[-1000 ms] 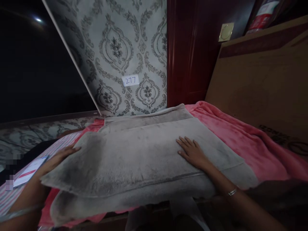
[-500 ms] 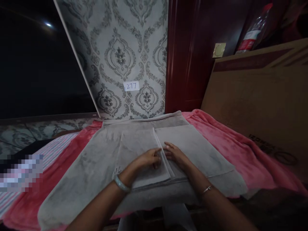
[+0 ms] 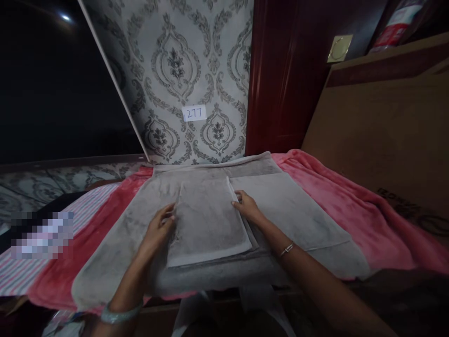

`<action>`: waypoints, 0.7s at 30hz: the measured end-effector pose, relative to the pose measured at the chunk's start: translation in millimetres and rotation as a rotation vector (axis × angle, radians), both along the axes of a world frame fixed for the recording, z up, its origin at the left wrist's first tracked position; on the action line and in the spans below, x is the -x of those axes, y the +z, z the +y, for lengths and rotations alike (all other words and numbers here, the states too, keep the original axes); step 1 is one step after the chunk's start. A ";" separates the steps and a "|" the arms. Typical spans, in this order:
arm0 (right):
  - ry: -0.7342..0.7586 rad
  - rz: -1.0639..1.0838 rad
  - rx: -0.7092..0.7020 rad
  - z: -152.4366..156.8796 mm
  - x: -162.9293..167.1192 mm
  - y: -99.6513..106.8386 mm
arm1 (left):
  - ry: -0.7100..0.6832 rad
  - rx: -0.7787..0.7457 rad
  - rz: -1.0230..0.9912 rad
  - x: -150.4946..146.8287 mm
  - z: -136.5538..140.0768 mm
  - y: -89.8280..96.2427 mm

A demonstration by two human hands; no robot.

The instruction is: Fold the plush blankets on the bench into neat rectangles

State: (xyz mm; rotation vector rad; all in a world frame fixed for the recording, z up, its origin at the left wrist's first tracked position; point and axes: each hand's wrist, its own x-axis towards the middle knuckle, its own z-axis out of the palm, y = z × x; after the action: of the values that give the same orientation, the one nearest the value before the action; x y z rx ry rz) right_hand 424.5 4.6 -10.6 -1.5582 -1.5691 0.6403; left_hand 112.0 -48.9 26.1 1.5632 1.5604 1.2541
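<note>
A folded grey towel (image 3: 210, 220) with pale edges lies flat in the middle of a larger grey cloth (image 3: 115, 252). At its right edge is my right hand (image 3: 246, 206), the thumb on top and the fingers tucked at the edge, closed on it. My left hand (image 3: 161, 229) is beside the left folded edge, its fingers loosely bent and the thumb a little apart from them. Nothing shows between the left fingers. Another flat grey layer (image 3: 291, 206) extends to the right beneath my right forearm.
Pink plush fabric (image 3: 351, 210) shows on both sides of the grey cloth. A large cardboard box (image 3: 379, 135) stands at the right with a bottle (image 3: 396, 28) on it. A dark screen (image 3: 59, 93) is at the left, and a patterned wall (image 3: 196, 56) lies behind.
My left hand has moved left from the towel's right edge to its left edge. My right hand has closed on the right edge. The view has shifted slightly.
</note>
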 end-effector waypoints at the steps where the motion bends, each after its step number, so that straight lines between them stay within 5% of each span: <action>1: -0.018 -0.022 0.010 0.5 -0.7 -1.8 | 0.022 0.065 -0.079 8.5 -3.9 -8.1; 4: -0.044 -0.058 0.056 -0.6 -5.0 -6.9 | 0.020 0.177 -0.290 18.6 -18.4 -30.9; 7: -0.060 -0.104 0.083 -1.4 -6.5 -6.7 | 0.032 0.133 -0.328 11.1 -27.9 -42.3; 21: -0.086 -0.136 0.136 4.1 -12.8 -1.4 | 0.027 0.106 -0.224 -18.1 -33.9 -42.9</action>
State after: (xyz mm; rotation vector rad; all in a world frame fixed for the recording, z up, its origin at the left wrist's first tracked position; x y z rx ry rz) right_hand 437.2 8.7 -12.0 -1.7938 -1.5755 0.6149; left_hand 130.1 -82.8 -16.8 1.2922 1.4824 1.2912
